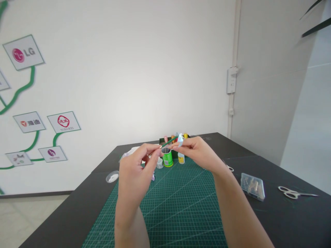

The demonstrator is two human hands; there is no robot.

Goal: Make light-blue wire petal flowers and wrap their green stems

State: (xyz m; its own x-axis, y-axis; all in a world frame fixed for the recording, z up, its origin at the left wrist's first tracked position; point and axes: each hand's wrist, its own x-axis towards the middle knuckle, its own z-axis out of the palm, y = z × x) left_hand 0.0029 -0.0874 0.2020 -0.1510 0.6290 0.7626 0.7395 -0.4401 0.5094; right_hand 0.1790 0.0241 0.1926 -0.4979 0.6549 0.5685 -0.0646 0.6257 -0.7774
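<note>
Both my hands are raised above a green cutting mat. My left hand pinches the near end of a thin green stick between thumb and fingers. My right hand is closed on the far end, where a small pale blue piece sits on the stick. The stick runs slantwise between the two hands, just over a green can.
Small bottles and jars stand at the mat's far edge on the black table. A clear plastic box and white scissors lie to the right. A round clear lid lies at the left. A white wall with logo signs is behind.
</note>
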